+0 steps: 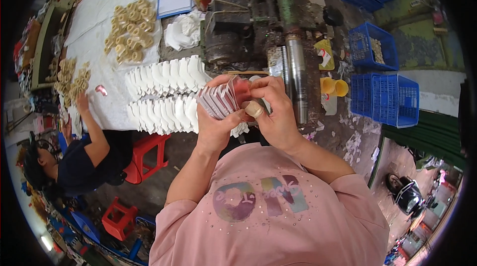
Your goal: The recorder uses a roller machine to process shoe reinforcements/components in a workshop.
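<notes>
A fanned stack of flat pink and white card pieces (224,98) is held up in front of me by both hands. My left hand (214,126) grips the stack from below and the left. My right hand (272,109) pinches its right end, with a taped thumb across the cards. Just behind the hands, two rows of overlapping white pieces (164,94) lie on the white-covered table (107,70).
A dark metal machine (263,22) with a steel roller stands behind the hands. Piles of tan rings (130,30) lie on the table, where another person (74,159) sits at the left. Blue crates (385,99), yellow cups (334,87) and red stools (146,154) stand around.
</notes>
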`<state>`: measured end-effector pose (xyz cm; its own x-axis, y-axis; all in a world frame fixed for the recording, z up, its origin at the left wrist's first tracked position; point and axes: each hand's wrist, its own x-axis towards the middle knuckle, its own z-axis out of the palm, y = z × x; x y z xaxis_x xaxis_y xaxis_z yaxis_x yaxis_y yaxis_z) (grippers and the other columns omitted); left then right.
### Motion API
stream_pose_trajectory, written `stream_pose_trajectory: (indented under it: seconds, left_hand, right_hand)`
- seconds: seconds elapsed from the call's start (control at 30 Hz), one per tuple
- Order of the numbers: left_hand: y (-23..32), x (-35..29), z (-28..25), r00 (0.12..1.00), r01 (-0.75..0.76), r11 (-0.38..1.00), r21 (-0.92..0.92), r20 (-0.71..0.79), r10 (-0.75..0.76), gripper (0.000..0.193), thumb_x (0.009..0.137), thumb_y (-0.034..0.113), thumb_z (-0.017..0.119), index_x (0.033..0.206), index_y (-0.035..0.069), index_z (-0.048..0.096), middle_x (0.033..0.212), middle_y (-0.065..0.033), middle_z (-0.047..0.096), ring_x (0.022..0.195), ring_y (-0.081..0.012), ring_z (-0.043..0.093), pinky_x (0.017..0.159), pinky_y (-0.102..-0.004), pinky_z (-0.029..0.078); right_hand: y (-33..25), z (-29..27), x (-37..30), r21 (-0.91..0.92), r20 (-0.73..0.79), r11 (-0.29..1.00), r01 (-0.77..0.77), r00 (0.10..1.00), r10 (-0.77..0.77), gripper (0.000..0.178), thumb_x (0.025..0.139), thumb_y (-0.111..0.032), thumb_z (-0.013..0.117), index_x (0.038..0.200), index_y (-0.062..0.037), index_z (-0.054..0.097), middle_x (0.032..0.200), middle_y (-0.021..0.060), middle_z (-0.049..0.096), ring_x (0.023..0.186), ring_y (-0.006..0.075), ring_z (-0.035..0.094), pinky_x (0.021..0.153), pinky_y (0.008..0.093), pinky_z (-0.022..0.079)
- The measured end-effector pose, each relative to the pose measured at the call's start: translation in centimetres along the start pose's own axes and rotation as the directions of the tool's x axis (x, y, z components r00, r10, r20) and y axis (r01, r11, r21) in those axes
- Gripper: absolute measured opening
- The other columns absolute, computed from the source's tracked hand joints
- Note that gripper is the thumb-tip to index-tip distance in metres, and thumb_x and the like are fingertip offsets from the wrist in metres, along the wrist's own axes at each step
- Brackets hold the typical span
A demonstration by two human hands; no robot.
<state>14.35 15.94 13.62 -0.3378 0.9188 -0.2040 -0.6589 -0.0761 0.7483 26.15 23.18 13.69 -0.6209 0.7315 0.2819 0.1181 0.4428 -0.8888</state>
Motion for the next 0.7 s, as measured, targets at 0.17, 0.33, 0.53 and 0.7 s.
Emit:
stream_pose_trajectory:
  seconds: [0.17,0.33,0.53,0.7]
  left_hand:
    - [-0.9,1.1,1.4,0.975,-0.079,0.970,0.232,-0.184,0.123,0.053,0.066,-0.002,0.065,0.116,0.000,0.047,0.095,-0.0070,0.059,0.082,-0.0140,0.060,0.073,-0.0266,0.052]
    - [-0.7,2.2,-1.6,0.980,0.014,0.825,0.566,-0.171,0.101,0.050,0.067,-0.004,0.062,0.114,0.003,0.049,0.092,-0.0057,0.059,0.083,-0.0135,0.058,0.073,-0.0274,0.051]
    - [-1.5,3.7,1.6,0.892,-0.405,0.307,0.861,0.446,-0.071,0.060,0.061,-0.001,0.061,0.119,0.006,0.050,0.118,-0.0120,0.050,0.105,-0.0290,0.054,0.087,-0.0346,0.046]
    - [-2.3,3.6,2.1,0.930,-0.276,0.284,0.918,0.329,-0.161,0.061,0.058,0.004,0.064,0.118,0.007,0.050,0.127,-0.0139,0.043,0.113,-0.0344,0.049,0.091,-0.0395,0.044]
  right_hand:
    - [0.8,-2.8,0.7,-0.097,-0.074,0.995,0.032,0.996,-0.039,0.012,0.077,-0.005,0.063,0.084,-0.0041,0.054,0.088,0.0095,0.058,0.083,0.0285,0.052,0.075,0.0383,0.041]
    - [3.3,-13.1,2.5,-0.521,0.034,0.848,-0.102,0.990,0.140,0.010,0.080,-0.009,0.058,0.089,-0.0044,0.059,0.080,0.0092,0.060,0.074,0.0227,0.055,0.068,0.0333,0.044]
    - [6.4,-14.0,0.7,-0.589,0.161,0.735,-0.336,0.842,0.514,0.011,0.075,-0.006,0.058,0.085,-0.0024,0.060,0.078,0.0124,0.061,0.076,0.0294,0.057,0.073,0.0384,0.042]
    - [6.5,-11.6,0.7,-0.506,-0.065,0.842,-0.188,0.981,0.180,0.017,0.073,-0.004,0.061,0.090,-0.0052,0.062,0.085,0.0118,0.063,0.082,0.0304,0.059,0.073,0.0395,0.044]
